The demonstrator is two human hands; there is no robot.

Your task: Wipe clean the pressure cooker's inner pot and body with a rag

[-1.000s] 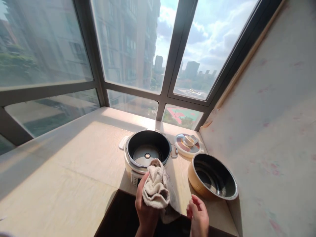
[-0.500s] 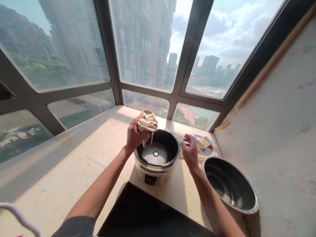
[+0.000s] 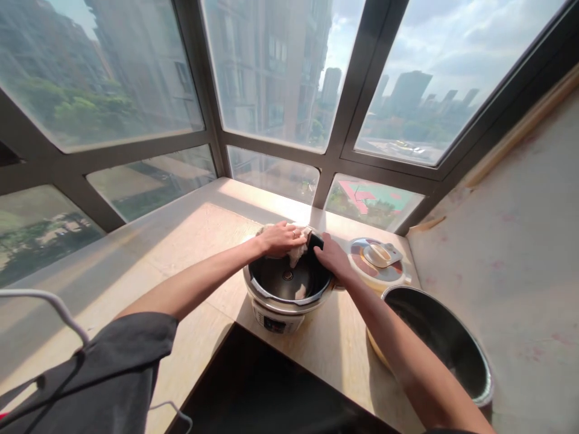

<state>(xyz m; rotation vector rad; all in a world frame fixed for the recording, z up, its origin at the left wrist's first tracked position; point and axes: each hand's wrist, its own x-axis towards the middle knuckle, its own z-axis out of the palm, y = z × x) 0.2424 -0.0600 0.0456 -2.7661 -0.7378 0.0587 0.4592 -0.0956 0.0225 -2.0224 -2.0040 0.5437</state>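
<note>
Cream bench point(image 3: 203, 232) lies in bands of sun and shade. Behind it, dark grey metal window frame point(image 3: 346, 114) holds glass panes point(image 3: 271, 172). Outside: tall grey apartment block point(image 3: 271, 66), green trees point(image 3: 81, 114), red-and-green court point(image 3: 362, 196), cloudy sky point(image 3: 452, 36). Right: white wall point(image 3: 534, 259), faint pink print, wooden strip point(image 3: 525, 128) along its edge. White cable point(image 3: 63, 310), lower left.

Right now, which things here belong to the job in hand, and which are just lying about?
In use:
cloth, held by the left hand at the cooker's far inner wall
cooker, with the right hand at its rim

Apparently just lying about:
round lid
dark-lined pot, beside the lid
pale cable
</note>
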